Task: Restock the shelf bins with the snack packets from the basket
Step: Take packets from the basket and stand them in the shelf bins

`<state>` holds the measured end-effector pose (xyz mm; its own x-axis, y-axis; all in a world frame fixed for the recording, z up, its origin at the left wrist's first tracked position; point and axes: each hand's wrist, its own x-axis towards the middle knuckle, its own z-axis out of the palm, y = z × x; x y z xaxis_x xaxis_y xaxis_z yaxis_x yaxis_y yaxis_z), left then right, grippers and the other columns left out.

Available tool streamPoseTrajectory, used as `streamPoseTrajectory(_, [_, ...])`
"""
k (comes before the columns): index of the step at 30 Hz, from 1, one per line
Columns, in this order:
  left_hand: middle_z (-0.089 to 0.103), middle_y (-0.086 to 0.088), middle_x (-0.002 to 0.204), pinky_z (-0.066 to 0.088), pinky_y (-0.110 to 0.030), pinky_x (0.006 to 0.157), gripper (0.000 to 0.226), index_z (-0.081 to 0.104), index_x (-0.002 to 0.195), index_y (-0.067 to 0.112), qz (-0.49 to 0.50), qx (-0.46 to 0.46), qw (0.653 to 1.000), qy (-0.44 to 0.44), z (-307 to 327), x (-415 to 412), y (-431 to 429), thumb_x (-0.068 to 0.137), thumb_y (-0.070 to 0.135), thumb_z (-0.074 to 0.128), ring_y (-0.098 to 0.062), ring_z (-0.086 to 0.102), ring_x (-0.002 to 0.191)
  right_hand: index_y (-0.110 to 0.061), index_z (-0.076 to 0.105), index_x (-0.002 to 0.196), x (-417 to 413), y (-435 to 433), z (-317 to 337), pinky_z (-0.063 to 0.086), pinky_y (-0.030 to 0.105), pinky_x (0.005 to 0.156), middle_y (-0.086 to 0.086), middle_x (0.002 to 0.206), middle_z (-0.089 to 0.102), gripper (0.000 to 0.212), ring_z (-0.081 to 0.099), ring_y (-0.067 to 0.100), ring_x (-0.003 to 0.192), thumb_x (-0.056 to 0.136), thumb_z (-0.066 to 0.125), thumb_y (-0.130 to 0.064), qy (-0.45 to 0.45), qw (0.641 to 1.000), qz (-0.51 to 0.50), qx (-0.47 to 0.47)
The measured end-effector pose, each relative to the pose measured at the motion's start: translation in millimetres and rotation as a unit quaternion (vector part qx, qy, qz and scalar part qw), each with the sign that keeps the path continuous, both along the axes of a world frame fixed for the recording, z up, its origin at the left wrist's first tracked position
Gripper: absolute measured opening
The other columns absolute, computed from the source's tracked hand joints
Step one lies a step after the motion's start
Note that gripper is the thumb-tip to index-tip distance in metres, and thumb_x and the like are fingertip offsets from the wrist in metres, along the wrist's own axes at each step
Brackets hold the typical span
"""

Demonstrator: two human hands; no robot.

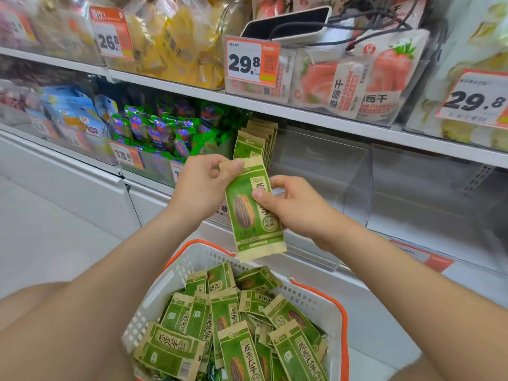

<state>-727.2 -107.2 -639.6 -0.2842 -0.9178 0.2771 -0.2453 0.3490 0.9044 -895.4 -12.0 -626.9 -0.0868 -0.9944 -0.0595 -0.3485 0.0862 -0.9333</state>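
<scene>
A green-and-tan sunflower seed packet (251,215) is held upright above the basket. My left hand (203,185) pinches its top edge and my right hand (291,204) grips its right side. Below, a white basket with orange rim (341,306) holds several more of the same packets (233,325). Behind my hands, a few matching packets (258,138) stand upright at the left end of a clear shelf bin (343,171).
Green-blue snack packs (165,130) fill the bin to the left, with blue packs (74,111) further left. The shelf above carries strawberry packs (384,75), yellow packs (176,42), price tags (251,61) and a phone with cable (288,23). White cabinet fronts (82,188) lie below.
</scene>
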Motion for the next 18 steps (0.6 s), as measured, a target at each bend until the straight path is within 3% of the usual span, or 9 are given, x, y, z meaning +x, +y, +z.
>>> streamPoseTrajectory(3, [0.074,-0.002,0.075,0.050,-0.027,0.059,0.028,0.072,0.105,0.015,0.004,-0.016,1.000,-0.001,8,0,-10,0.108,0.036,0.054,-0.010,0.062,0.058,-0.030,0.062,0.109,-2,-18,-10,0.062,0.051,0.080,0.000,0.089,0.079,0.024,0.077,0.021,0.081,0.096,0.062,-0.049,0.068,0.984,-0.100,-0.134])
streamPoseTrajectory(5, [0.076,0.007,0.087,0.051,-0.026,0.070,0.019,0.070,0.112,0.018,0.037,-0.074,0.994,-0.064,9,5,-20,0.108,0.026,0.053,-0.002,0.063,0.069,-0.029,0.058,0.114,-4,-30,-11,0.060,0.048,0.076,-0.008,0.092,0.077,0.022,0.074,0.016,0.081,0.098,0.062,-0.044,0.063,0.955,-0.161,-0.242])
streamPoseTrajectory(7, [0.073,0.009,0.094,0.050,-0.029,0.083,0.019,0.069,0.113,0.021,0.048,-0.125,0.976,-0.172,7,11,-26,0.103,0.014,0.056,-0.007,0.065,0.082,-0.026,0.055,0.118,-10,-41,-9,0.057,0.041,0.077,-0.015,0.095,0.075,0.020,0.071,0.010,0.081,0.102,0.063,-0.035,0.090,0.932,-0.193,-0.294])
streamPoseTrajectory(11, [0.073,-0.001,0.115,0.052,-0.046,0.095,0.040,0.071,0.115,0.026,-0.007,-0.176,0.902,-0.394,5,13,-28,0.091,0.000,0.051,-0.030,0.062,0.113,-0.025,0.056,0.110,-25,-74,-27,0.046,0.036,0.085,-0.016,0.087,0.069,0.019,0.065,0.020,0.085,0.097,0.069,-0.031,0.207,0.931,-0.180,-0.240])
streamPoseTrajectory(15, [0.070,-0.003,0.123,0.052,-0.046,0.097,0.050,0.072,0.117,0.024,-0.041,-0.149,0.892,-0.424,6,9,-29,0.087,-0.008,0.048,-0.029,0.058,0.120,-0.027,0.057,0.109,-23,-110,-44,0.031,0.026,0.073,-0.012,0.096,0.067,0.025,0.060,0.026,0.101,0.090,0.074,-0.030,0.246,0.933,-0.171,-0.200])
streamPoseTrajectory(18, [0.069,-0.001,0.116,0.056,-0.048,0.093,0.046,0.070,0.110,0.027,-0.050,-0.131,0.894,-0.426,2,11,-34,0.087,-0.006,0.049,-0.027,0.062,0.114,-0.017,0.060,0.114,-18,-129,-45,0.034,0.028,0.077,0.001,0.107,0.068,0.028,0.047,0.018,0.098,0.092,0.075,-0.027,0.261,0.934,-0.189,-0.154])
